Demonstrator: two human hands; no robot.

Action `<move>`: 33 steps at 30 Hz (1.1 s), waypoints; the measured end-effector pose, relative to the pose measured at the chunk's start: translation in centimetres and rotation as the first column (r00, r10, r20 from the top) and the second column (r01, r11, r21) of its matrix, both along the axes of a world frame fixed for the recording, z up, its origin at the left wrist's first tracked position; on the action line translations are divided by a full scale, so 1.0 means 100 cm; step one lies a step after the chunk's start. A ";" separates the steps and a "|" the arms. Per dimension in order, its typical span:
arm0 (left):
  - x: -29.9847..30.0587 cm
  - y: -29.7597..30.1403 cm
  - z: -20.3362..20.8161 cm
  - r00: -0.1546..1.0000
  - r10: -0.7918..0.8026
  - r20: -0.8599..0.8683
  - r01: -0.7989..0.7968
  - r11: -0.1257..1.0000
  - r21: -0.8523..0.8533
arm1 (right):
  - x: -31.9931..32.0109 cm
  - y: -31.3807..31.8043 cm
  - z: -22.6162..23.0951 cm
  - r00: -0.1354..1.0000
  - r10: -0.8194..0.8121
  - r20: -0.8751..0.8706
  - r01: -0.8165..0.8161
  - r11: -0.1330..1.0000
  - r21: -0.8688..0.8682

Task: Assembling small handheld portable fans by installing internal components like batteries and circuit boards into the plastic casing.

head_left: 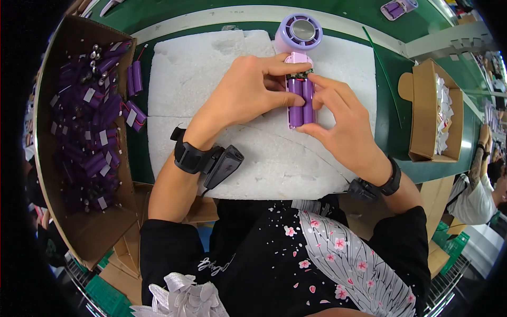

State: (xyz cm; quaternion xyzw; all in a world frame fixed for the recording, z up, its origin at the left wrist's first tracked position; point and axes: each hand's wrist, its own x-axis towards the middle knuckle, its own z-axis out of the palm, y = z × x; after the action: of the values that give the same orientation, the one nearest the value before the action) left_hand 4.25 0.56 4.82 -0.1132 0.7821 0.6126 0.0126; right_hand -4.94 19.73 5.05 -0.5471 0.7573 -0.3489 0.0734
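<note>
A lavender handheld fan point(285, 43) lies on a white foam board, its round head with a silver centre at the far end. Its handle is open and shows a pink shell point(299, 57), a small green circuit board point(300, 75) and a pair of purple battery cells point(296, 112) side by side. My left hand point(244, 92) grips the handle from the left, thumb on the cells and index finger across the top of the board. From the right, my right hand point(343, 113) holds it, fingertips by the board and thumb at the handle's lower end.
On the left stands a cardboard box point(129, 211) of purple battery packs, with more packs point(135, 77) beside it. The foam board point(190, 68) covers the green table's middle. At right are a thin green stick point(383, 74) and a carton point(422, 111) of white pieces. Another fan point(397, 9) lies far right.
</note>
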 end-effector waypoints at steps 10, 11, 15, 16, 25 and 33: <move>0.001 0.007 -0.013 0.995 0.046 -0.089 -0.042 0.998 0.042 | -0.021 -0.006 -0.008 0.989 0.074 0.129 -0.055 0.989 -0.139; 0.001 0.010 -0.016 0.994 0.029 -0.102 -0.024 0.999 0.043 | -0.022 -0.006 -0.011 0.993 0.064 0.100 -0.050 0.989 -0.137; 0.001 0.014 -0.017 0.991 -0.002 -0.137 0.004 1.000 0.013 | -0.026 -0.003 -0.011 0.995 0.097 0.002 -0.096 0.986 -0.134; 0.001 0.014 -0.016 0.990 -0.005 -0.141 0.006 1.000 0.005 | -0.027 -0.001 -0.010 0.994 0.108 -0.004 -0.107 0.984 -0.141; -0.010 0.015 -0.014 0.998 -0.025 -0.062 0.025 1.000 0.003 | -0.013 0.013 0.015 0.965 0.214 -0.149 -0.207 0.977 0.056; -0.006 0.006 -0.017 0.968 0.123 -0.217 -0.175 0.955 -0.238 | -0.043 -0.006 0.008 0.954 0.229 -0.192 -0.204 0.969 0.142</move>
State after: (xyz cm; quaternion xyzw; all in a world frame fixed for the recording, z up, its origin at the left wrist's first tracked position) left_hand 3.63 1.20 3.07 -0.1108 0.8410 0.5141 -0.1271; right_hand -9.22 19.08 5.90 -0.6547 0.7160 -0.2336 0.0647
